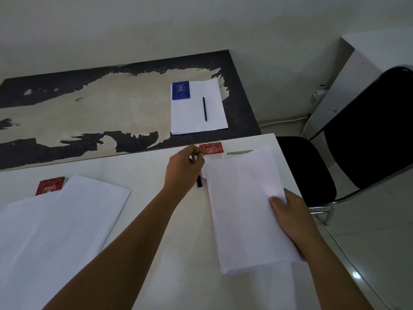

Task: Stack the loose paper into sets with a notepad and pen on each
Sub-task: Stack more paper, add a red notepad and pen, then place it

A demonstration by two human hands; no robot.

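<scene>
My right hand (292,218) grips the lower right edge of a white paper stack (243,209), thumb on top, lifting it off the white table (145,198). My left hand (185,168) pinches the left edge of a red spiral notepad (212,149) at the table's far edge. A black pen (199,182) lies partly hidden under that hand, beside the paper. On the far dark table a finished set lies: a paper stack (196,113) with a blue notepad (181,90) and a black pen (204,108) on it.
At the left, loose white sheets (55,231) spread over the white table and half cover a second red notepad (50,186). The far table (89,117) has a worn, peeling top. A black chair (357,142) stands at the right.
</scene>
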